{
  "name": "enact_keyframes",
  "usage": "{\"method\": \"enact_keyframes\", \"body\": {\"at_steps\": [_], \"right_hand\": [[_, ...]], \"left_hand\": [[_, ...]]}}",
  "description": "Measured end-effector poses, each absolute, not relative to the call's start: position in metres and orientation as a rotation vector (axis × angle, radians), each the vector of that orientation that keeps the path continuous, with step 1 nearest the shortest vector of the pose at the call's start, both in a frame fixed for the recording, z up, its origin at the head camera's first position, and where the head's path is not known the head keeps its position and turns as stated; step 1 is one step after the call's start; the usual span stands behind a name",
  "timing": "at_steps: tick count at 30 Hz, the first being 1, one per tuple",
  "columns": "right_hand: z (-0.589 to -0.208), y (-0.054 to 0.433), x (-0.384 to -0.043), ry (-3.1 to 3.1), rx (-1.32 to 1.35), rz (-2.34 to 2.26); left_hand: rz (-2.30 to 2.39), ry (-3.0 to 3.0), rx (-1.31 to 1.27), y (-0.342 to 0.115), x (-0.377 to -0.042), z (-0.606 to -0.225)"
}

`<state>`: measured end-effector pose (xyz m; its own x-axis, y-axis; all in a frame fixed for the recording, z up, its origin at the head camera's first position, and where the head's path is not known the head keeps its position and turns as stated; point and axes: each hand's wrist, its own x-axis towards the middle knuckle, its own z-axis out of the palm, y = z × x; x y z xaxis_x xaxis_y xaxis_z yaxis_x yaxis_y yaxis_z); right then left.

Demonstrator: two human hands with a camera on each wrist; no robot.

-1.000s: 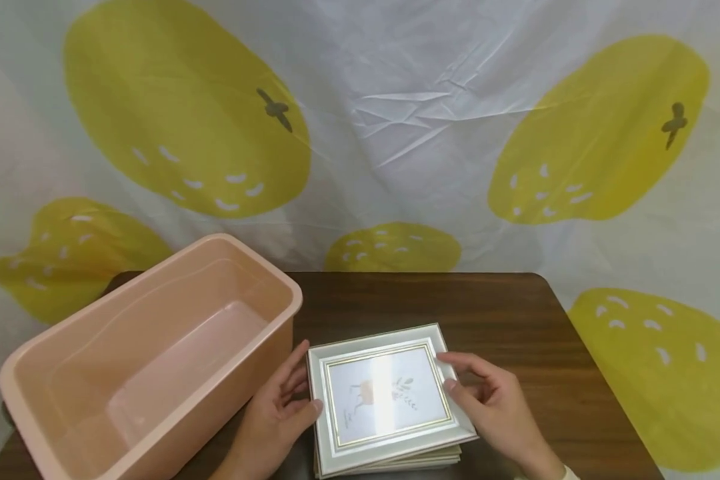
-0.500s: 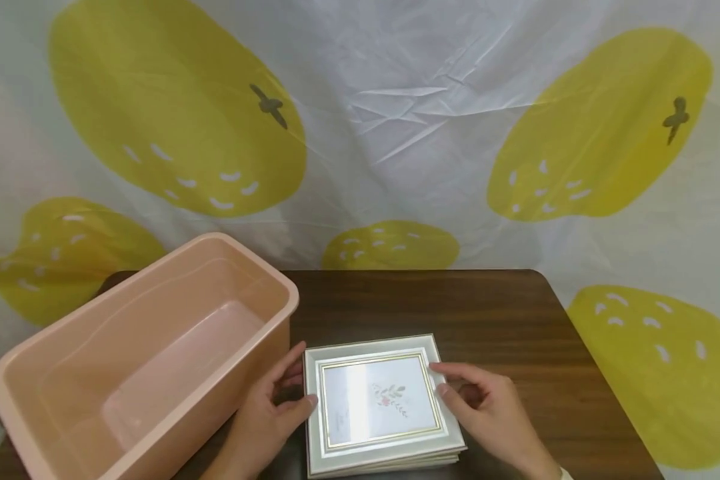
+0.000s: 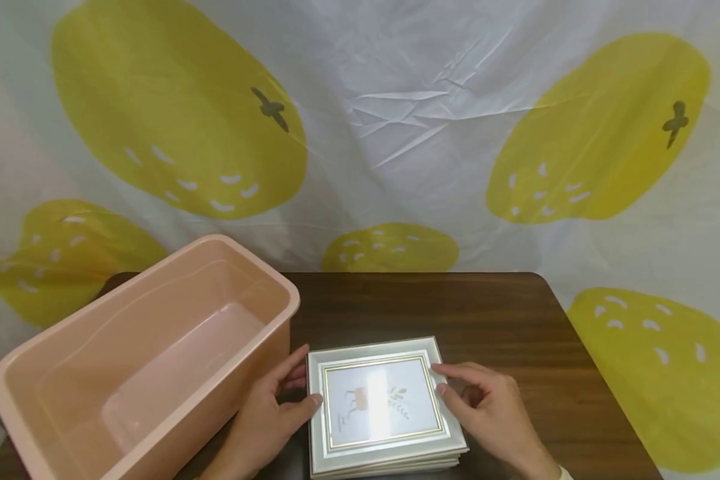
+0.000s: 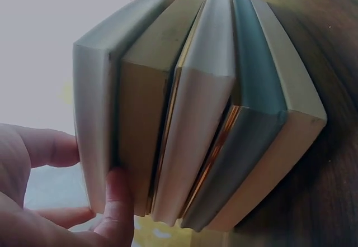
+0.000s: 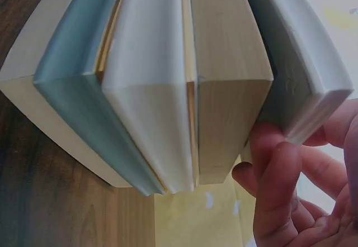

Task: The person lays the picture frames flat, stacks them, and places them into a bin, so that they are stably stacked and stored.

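Observation:
A silver-white picture frame [image 3: 390,437] with a gold inner border and a small drawing under its glass tops a stack of frames [image 3: 420,463]. My left hand [image 3: 270,410] grips its left edge, with thumb and fingers on either side. At the right edge, my right hand [image 3: 492,407] pinches it between thumb and index finger. Both wrist views show the stack from the side: a wooden-looking frame [image 5: 232,113] under the top one, then a white frame [image 4: 204,79], a blue-green frame [image 4: 260,74] and a pale frame [image 4: 296,85] at the bottom. A dark gap shows beneath the held frame.
A large pink plastic bin [image 3: 198,393] stands left of the stack, its inside bare and its rim close to my left hand. The dark wood table [image 3: 540,360] reaches back to a white cloth [image 3: 396,153] printed with big yellow fruit.
The top frame has come down slightly and turned, so it lines up more closely with the stack. Both hands have kept their hold and moved with it.

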<state>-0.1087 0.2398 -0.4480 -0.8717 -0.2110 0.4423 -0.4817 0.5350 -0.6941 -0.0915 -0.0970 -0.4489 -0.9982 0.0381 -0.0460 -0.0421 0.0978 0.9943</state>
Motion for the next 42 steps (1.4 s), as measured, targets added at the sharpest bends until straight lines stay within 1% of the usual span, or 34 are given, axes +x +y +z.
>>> {"method": "enact_keyframes", "body": {"at_steps": [7,14,24,30,42], "right_hand": [[-0.452,0.240,-0.108,-2.430,0.585,1.180],[-0.456,0.241,-0.111,-2.415,0.622,1.114],[-0.456,0.244,-0.106,-2.517,0.512,1.164],[-0.459,0.245,-0.103,-2.561,0.473,1.267],[-0.475,0.244,-0.105,-2.496,0.473,1.632]], "left_hand": [[1.976,2.356,-0.015,-0.097,-0.089,-0.444],[1.979,2.404,-0.014,-0.094,-0.089,-0.447],[1.877,2.504,0.032,-0.090,-0.086,-0.454],[1.903,2.481,0.048,-0.090,-0.083,-0.456],[2.013,2.294,0.061,-0.093,-0.078,-0.468]]}}
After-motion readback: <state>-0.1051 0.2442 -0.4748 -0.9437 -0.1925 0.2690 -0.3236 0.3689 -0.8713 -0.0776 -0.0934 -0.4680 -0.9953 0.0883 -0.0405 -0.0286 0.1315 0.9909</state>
